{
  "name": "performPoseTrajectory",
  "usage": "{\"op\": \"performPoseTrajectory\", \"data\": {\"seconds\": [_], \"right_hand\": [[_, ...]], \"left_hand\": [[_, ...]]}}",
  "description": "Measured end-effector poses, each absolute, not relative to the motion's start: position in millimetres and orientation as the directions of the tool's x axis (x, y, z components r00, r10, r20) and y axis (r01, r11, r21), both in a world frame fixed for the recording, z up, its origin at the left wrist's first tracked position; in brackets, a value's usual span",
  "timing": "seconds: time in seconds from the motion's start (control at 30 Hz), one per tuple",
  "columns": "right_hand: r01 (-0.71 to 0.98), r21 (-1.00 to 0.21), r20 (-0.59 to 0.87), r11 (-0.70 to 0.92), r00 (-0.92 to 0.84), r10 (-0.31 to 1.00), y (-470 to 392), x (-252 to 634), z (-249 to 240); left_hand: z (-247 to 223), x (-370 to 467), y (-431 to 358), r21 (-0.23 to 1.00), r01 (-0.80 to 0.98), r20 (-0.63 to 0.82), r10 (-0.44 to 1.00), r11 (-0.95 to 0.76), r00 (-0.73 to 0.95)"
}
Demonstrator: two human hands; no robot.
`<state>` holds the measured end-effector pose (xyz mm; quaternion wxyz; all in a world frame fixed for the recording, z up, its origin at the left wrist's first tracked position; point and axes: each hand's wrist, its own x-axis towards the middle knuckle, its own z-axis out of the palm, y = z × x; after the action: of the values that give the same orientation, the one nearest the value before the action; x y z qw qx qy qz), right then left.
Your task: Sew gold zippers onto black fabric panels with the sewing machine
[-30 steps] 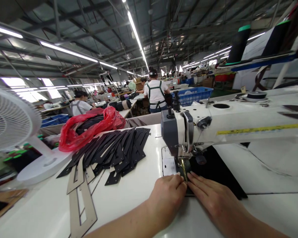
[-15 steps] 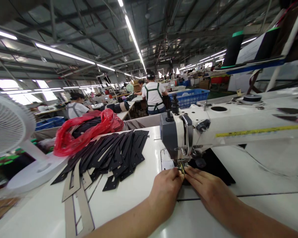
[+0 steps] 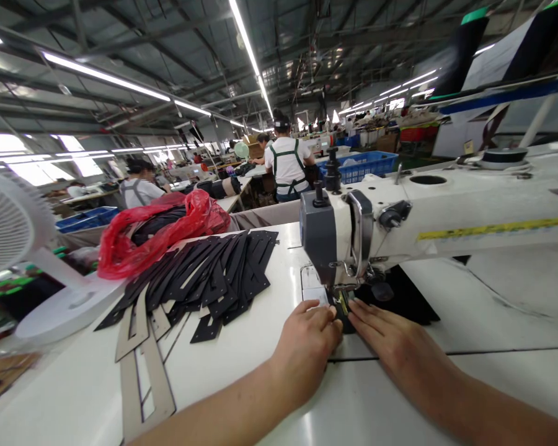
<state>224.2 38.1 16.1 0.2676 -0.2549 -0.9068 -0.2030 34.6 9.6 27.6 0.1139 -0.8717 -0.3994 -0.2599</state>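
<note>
Beneath the presser foot of a white and grey sewing machine [image 3: 325, 235] lies a zipper [image 3: 343, 302] with gold-coloured teeth, with black material around it. My left hand [image 3: 304, 347] is closed at the zipper's left side, its fingers curled and the index finger bent toward the metal plate. On the zipper's right, my right hand [image 3: 400, 347] lies with fingers stretched out flat and together, fingertips pressing on the work beside the teeth. A flat black piece [image 3: 407, 297] extends right under the machine arm. My fingers hide part of the zipper's near end.
Left of the machine, many black strips with slots [image 3: 223, 272] are heaped, some beige side up. Behind them sits a red plastic bag [image 3: 162, 235]. A white fan [image 3: 69, 297] stands at the far left. Beyond are a blue crate [image 3: 363, 166] and co-workers at tables.
The view has shifted slightly. My left fingers have loosened and moved a little left from the teeth. My right fingers have flattened, so more of the zipper shows between the hands.
</note>
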Motion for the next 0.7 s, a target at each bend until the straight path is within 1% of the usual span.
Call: {"op": "performPoseTrajectory", "data": {"seconds": [0.1, 0.3, 0.43, 0.7], "right_hand": [[0.563, 0.214, 0.583, 0.798, -0.729, 0.358, 43, 222, 20], [0.566, 0.196, 0.646, 0.8, -0.689, 0.329, 51, 216, 27], [0.563, 0.181, 0.653, 0.806, -0.682, 0.33, 52, 215, 28], [0.547, 0.165, 0.635, 0.821, -0.696, 0.335, 57, 217, 26]], "left_hand": [[27, 34, 15, 0.026, 0.763, 0.523, 0.66, -0.645, 0.54], [19, 32, 25, 0.075, 0.775, 0.54, 0.679, -0.628, 0.497], [16, 32, 26, 0.093, 0.784, 0.521, 0.701, -0.614, 0.487], [13, 33, 29, 0.117, 0.784, 0.528, 0.707, -0.609, 0.47]]}}
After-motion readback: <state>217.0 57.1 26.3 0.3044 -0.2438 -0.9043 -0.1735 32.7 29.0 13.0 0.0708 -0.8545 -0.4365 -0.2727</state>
